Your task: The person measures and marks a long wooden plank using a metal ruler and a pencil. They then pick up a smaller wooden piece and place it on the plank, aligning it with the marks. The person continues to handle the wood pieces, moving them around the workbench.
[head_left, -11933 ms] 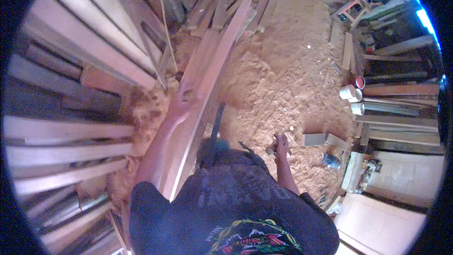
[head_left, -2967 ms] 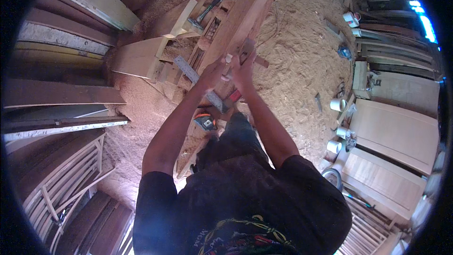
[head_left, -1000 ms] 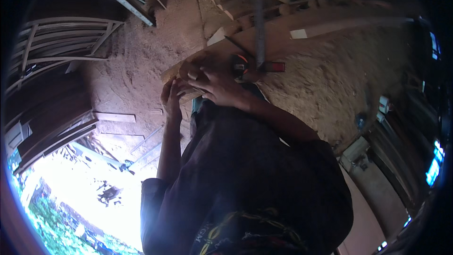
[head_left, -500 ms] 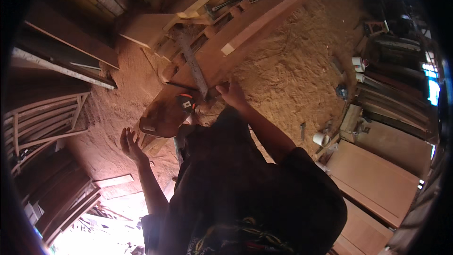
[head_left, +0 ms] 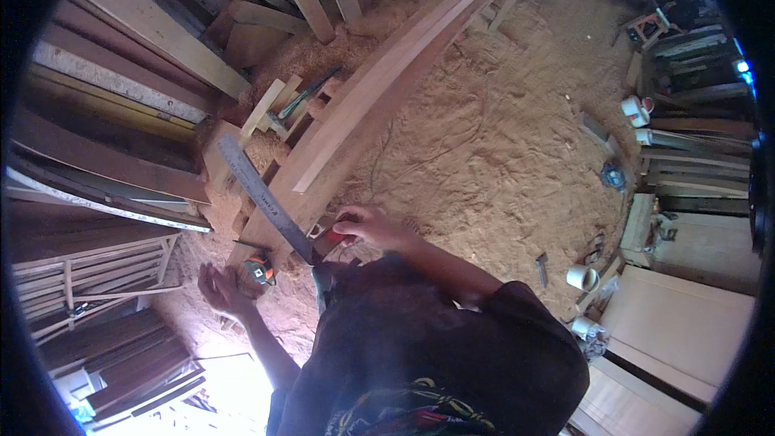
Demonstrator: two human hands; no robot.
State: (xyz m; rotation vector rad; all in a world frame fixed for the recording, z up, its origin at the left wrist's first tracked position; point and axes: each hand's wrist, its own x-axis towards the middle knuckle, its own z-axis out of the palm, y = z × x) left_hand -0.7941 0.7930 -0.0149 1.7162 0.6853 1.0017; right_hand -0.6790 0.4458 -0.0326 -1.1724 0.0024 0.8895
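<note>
Between the fingers of my right hand [head_left: 373, 228] is the red stock of a try square [head_left: 262, 195]. Its long grey metal blade slants away to the far left, across the near end of a wooden beam [head_left: 323, 133]. My left hand [head_left: 224, 292] is held low at the left, fingers apart and nothing in them. Just right of it sits an orange and black tape measure [head_left: 260, 268] on the wood. A thin dark stick lies beside the tape measure; its kind is too small to tell. A lighter wood strip [head_left: 355, 117] runs along the beam.
Sawdust [head_left: 484, 129] covers the ground. Boards [head_left: 161, 28] lean along the left, near a slatted wooden frame [head_left: 113, 266]. Short wood pieces [head_left: 266, 109] and a dark-handled tool lie left of the beam. At right are a white bucket [head_left: 582, 278], a blue power tool [head_left: 613, 177] and pale panels [head_left: 674, 323].
The view has shifted, so the beam appears lower and further left. My right hand has closed on the try square's stock, and the blade has swung leftward. My left hand stays open.
</note>
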